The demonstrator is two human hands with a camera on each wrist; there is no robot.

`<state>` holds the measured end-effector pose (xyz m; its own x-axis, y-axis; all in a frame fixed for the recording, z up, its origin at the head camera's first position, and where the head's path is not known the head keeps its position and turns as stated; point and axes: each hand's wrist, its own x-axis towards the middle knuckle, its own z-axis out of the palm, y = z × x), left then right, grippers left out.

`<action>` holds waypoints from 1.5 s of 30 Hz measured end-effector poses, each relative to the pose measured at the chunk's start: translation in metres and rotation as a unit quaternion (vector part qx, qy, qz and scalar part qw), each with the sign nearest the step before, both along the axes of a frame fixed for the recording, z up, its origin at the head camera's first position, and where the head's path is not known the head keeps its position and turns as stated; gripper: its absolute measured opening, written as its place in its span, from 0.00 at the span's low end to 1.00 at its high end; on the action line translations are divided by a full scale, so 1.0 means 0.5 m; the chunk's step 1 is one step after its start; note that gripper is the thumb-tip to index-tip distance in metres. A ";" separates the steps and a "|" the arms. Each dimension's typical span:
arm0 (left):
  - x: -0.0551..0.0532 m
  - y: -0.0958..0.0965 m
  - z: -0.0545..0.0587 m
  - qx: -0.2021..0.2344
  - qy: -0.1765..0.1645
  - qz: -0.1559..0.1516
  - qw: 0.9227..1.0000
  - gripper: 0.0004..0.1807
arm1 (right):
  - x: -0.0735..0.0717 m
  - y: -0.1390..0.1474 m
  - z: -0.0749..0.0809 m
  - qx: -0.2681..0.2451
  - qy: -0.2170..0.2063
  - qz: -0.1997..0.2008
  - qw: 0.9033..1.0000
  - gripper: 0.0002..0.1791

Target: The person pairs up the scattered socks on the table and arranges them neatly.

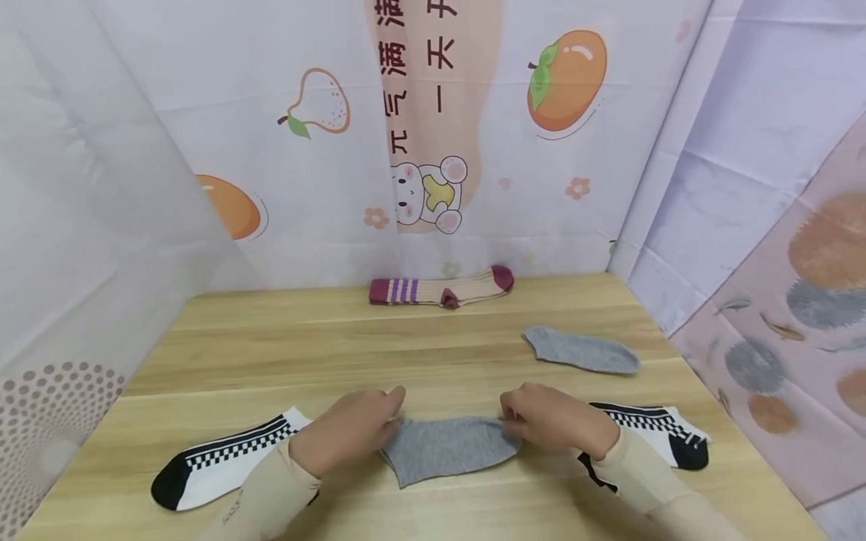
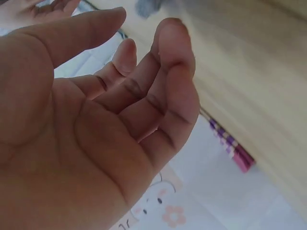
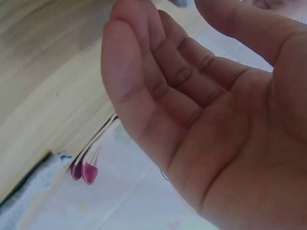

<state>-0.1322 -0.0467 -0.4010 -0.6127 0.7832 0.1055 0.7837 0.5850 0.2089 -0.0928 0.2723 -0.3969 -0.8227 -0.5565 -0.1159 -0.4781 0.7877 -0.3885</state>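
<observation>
A plain grey ankle sock (image 1: 453, 447) lies flat near the front of the table, between my two hands. My left hand (image 1: 352, 430) is at its left end, fingertips right at the edge. At the opposite end, my right hand (image 1: 558, 417) overlaps the sock's corner in the head view. Both wrist views show loosely bent fingers with the thumb held apart and nothing between them. A bit of grey sock (image 2: 148, 7) shows beyond the left fingertips. Beneath my forearms lie two white socks with black checks, one on the left (image 1: 230, 458), one on the right (image 1: 649, 432).
A second grey sock (image 1: 582, 350) lies toward the right rear of the wooden table (image 1: 304, 353). Along the back edge is a cream sock (image 1: 446, 289) with maroon ends and purple stripes. Printed cloth (image 1: 271, 188) hangs behind and on both sides.
</observation>
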 end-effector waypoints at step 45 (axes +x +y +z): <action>-0.175 0.256 0.033 0.026 0.023 -0.106 0.994 0.10 | -0.064 0.169 0.056 0.027 0.076 -0.161 0.984 0.06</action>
<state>-0.2197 0.0815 -0.3844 -0.4273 0.8874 0.1732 0.8980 0.3943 0.1951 -0.1246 0.3567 -0.3687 -0.9657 -0.2598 0.0002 -0.2491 0.9255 -0.2852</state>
